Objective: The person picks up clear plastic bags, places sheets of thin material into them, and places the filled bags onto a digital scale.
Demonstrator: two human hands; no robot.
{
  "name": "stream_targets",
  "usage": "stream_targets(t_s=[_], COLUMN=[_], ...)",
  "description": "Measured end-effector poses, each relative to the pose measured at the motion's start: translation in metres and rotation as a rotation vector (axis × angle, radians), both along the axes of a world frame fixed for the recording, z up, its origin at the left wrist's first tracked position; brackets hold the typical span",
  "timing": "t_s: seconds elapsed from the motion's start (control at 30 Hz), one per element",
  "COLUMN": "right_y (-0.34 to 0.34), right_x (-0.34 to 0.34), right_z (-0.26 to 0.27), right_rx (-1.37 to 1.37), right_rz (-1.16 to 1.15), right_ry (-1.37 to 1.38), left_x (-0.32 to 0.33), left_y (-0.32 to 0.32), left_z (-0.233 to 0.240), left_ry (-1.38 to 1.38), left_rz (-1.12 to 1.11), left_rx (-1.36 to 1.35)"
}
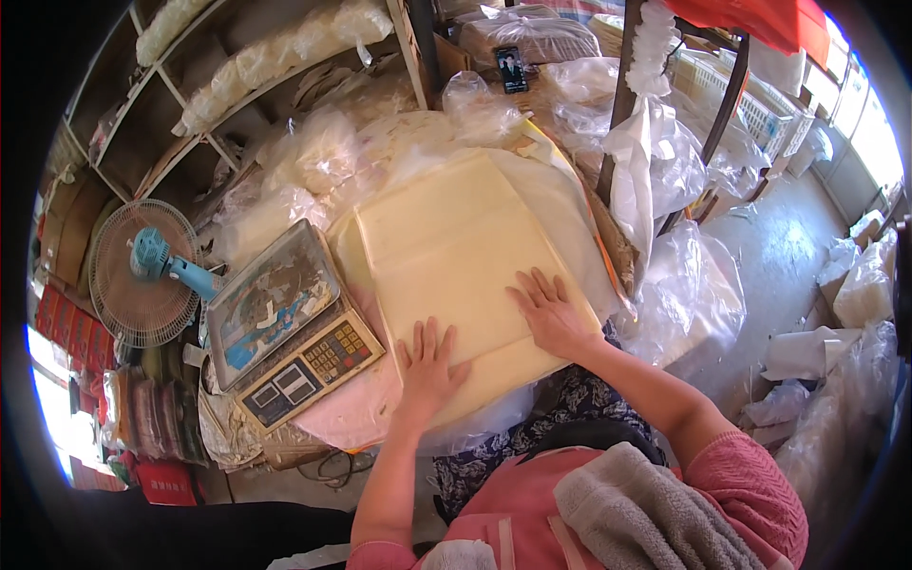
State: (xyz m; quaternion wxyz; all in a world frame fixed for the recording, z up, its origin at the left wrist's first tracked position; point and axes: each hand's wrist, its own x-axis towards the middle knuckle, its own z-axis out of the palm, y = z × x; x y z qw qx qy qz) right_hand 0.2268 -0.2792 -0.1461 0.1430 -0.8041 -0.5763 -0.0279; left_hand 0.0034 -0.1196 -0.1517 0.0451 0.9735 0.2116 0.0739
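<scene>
Before me on the work table lies a flat stack of thin, pale yellow sheets [456, 242], rectangular and with a fold or overlapping edge near my body. My left hand [430, 374] rests palm down on the near left part of the stack, fingers spread. On the near right part, my right hand [556, 313] lies flat too, its fingers pointing away from me. Neither hand grips anything. What the sheets are made of, I cannot tell.
A digital weighing scale [313, 370] with a scrap-littered pan stands left of the stack. Beyond it is a blue fan [149, 256]. Filled plastic bags [320, 149] crowd the table's back. A phone [511, 69] stands at the far side. Clear plastic [691, 299] hangs at the right.
</scene>
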Motion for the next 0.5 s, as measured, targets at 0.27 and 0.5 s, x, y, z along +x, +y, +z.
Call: stream_targets(t_s=[0.27, 0.5], right_y=[0.03, 0.023], right_x=[-0.052, -0.043], right_z=[0.056, 0.115], right_rx=[0.029, 0.53], right_rz=[0.141, 0.61], right_ry=[0.189, 0.043], left_x=[-0.042, -0.031], left_y=[0.026, 0.029], left_z=[0.047, 0.041], left_ry=[-0.192, -1.214], left_rz=[-0.073, 0.443], left_rx=[-0.086, -0.528])
